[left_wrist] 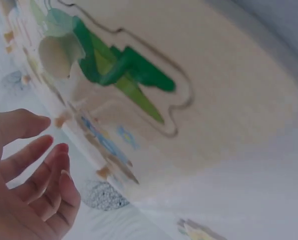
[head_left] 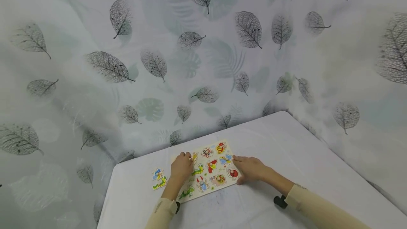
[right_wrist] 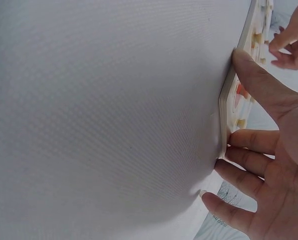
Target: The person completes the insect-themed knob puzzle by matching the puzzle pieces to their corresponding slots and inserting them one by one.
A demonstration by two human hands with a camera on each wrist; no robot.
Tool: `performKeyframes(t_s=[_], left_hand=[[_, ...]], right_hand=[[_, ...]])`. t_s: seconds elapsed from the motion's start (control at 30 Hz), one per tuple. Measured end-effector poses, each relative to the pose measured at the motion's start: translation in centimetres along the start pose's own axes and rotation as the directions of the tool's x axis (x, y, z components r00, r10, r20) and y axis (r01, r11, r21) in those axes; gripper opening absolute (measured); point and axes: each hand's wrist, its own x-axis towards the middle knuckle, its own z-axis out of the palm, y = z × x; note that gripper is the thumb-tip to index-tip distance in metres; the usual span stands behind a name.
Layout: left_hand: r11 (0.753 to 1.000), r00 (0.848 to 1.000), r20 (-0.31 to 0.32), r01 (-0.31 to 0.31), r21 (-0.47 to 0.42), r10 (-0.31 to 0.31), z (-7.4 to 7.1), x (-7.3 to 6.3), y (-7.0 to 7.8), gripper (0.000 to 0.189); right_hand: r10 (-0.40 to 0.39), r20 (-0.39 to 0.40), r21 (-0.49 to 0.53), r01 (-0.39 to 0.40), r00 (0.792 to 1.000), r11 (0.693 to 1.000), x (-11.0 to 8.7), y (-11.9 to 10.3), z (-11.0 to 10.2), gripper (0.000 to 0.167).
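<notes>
A wooden knob puzzle board (head_left: 203,192) with several bug pieces lies on the white table. Over its left part is my left hand (head_left: 182,167), fingers loosely bent. In the left wrist view, the thumb and fingertips of that hand (left_wrist: 34,175) are spread apart near a wooden knob (left_wrist: 62,119), with nothing between them. A green grasshopper piece (left_wrist: 131,70) sits close to that camera. My right hand (head_left: 252,169) rests at the board's right end. In the right wrist view, its thumb (right_wrist: 258,80) touches the front edge while the fairly straight fingers (right_wrist: 251,140) lie along the side.
Left of the board, a blue winged bug piece (head_left: 157,174) and a green caterpillar piece (head_left: 160,183) lie loose on the table (head_left: 133,193). Behind the table hangs a leaf-patterned cloth (head_left: 197,63), close to its back edge.
</notes>
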Motion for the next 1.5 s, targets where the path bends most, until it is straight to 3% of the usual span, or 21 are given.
performKeyframes(t_s=[0.13,0.33,0.53,0.83,1.07,1.2,1.5], left_hand=[[1.0,0.998,-0.069,0.007,0.007,-0.007,-0.9,-1.1,-1.2,0.013],[0.997,0.989,-0.128,0.077,-0.022,-0.079,-3.0,-2.8,-3.8,0.006],[0.984,0.982,-0.081,0.175,0.019,-0.173,-4.3,-5.2,-5.8,0.013],[0.968,0.97,-0.037,0.242,0.07,-0.24,-4.8,-8.0,-8.1,0.016],[0.962,0.961,0.034,0.274,0.022,-0.274,-4.3,-8.9,-9.6,0.009],[0.957,0.956,0.042,0.291,-0.023,-0.29,-3.8,-8.9,-10.2,0.01],[0.961,0.964,0.033,0.265,-0.075,-0.263,-3.2,-8.6,-10.7,0.009]], right_hand=[[0.001,0.001,-0.001,-0.001,1.0,1.0,0.1,0.1,0.0,0.092],[-0.005,0.003,-0.027,0.006,1.0,1.0,0.3,0.3,0.3,0.093],[-0.012,0.009,-0.02,0.012,1.0,1.0,0.4,0.5,0.3,0.093],[0.002,0.011,0.006,-0.002,1.0,1.0,0.2,0.2,-0.2,0.092],[0.001,0.016,0.032,-0.001,1.0,1.0,0.3,0.0,-0.1,0.092],[0.0,0.012,0.009,0.0,1.0,1.0,0.2,0.2,0.2,0.093],[-0.004,0.011,-0.013,0.004,1.0,1.0,0.2,0.3,0.2,0.094]])
